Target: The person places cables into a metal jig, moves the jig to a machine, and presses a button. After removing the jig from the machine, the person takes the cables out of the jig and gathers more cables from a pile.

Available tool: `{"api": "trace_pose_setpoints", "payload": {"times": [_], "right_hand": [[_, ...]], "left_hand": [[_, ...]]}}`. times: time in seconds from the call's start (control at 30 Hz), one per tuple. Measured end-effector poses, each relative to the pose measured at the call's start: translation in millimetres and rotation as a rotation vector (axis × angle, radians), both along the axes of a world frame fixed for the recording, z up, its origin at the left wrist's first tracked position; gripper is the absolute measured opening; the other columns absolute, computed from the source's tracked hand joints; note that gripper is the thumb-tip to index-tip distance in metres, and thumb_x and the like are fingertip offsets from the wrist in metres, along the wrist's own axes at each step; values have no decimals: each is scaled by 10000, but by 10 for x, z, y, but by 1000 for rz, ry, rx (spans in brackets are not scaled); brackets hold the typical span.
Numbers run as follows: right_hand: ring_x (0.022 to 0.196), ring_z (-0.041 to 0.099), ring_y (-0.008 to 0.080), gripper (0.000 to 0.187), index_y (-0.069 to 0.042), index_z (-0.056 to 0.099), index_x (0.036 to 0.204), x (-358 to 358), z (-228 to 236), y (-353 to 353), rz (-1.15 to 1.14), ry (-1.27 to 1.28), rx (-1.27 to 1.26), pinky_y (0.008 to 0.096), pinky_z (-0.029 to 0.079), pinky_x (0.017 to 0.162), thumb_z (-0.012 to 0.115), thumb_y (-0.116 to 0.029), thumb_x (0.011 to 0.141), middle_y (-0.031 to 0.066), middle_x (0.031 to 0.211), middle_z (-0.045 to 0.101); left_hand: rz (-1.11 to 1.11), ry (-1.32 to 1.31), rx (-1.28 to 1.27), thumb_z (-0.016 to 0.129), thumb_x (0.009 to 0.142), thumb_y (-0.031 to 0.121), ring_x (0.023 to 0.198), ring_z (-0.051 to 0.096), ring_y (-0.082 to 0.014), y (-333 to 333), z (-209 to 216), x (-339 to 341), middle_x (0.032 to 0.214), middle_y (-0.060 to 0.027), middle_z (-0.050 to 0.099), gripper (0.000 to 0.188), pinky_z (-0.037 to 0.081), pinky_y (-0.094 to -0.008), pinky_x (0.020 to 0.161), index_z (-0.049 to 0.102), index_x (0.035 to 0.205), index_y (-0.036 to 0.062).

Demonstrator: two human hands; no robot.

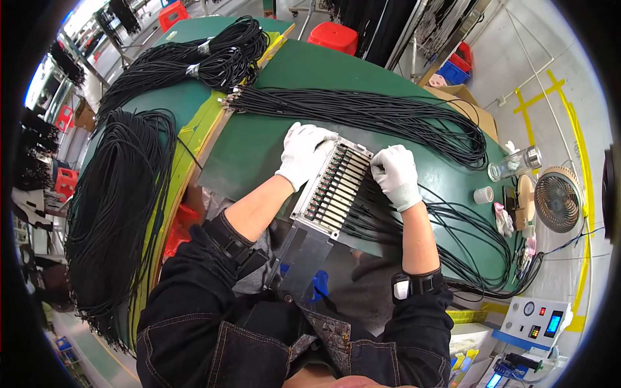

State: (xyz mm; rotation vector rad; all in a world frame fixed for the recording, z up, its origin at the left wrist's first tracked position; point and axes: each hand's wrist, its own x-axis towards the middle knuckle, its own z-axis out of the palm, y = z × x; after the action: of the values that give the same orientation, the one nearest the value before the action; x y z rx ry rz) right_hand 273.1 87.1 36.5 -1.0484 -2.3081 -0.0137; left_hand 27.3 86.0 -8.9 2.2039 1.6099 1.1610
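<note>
A metal fixture (333,187) with a row of parallel slots lies slanted in front of me, its near end on a dark plate (304,253). Black cables (372,216) run out of its right side, and small connector ends show along its left. My left hand (304,154), in a white glove, is closed against the fixture's far left edge and grips it there. At the far right corner, my right hand (396,174), also gloved, has its fingers curled in a pinch. Whatever lies between those fingertips is hidden.
Long black cable bundles lie across the green table (310,68): one bundle (362,113) beyond the fixture, another (119,187) hanging over the left side. A glass bottle (514,164), white cup (483,194) and fan (557,199) stand right. A control box (534,321) sits lower right.
</note>
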Motion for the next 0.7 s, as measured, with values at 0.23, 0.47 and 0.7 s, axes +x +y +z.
{"api": "trace_pose_setpoints", "payload": {"times": [0.23,0.47,0.7], "right_hand": [[811,583,313,181,-113,590,740,-16,-9,5,47,34,38,401,456,738,700,10,664,54,745,596],[833,585,314,213,-104,580,762,-67,32,-11,128,124,63,399,461,783,701,35,655,55,768,593],[899,577,310,205,-104,581,791,-1,79,-36,267,100,-91,388,456,814,693,21,672,58,793,590]], "left_hand": [[8,-9,-30,619,906,230,1026,599,-223,-11,8,20,987,-5,684,160,322,-449,1088,717,1017,167],[11,-34,0,610,920,249,1049,606,-223,-21,-30,33,997,-13,679,174,287,-480,1124,717,1038,178],[4,-7,-46,606,925,252,1060,607,-226,-15,-31,17,1021,-19,677,187,288,-485,1125,718,1058,184]]}}
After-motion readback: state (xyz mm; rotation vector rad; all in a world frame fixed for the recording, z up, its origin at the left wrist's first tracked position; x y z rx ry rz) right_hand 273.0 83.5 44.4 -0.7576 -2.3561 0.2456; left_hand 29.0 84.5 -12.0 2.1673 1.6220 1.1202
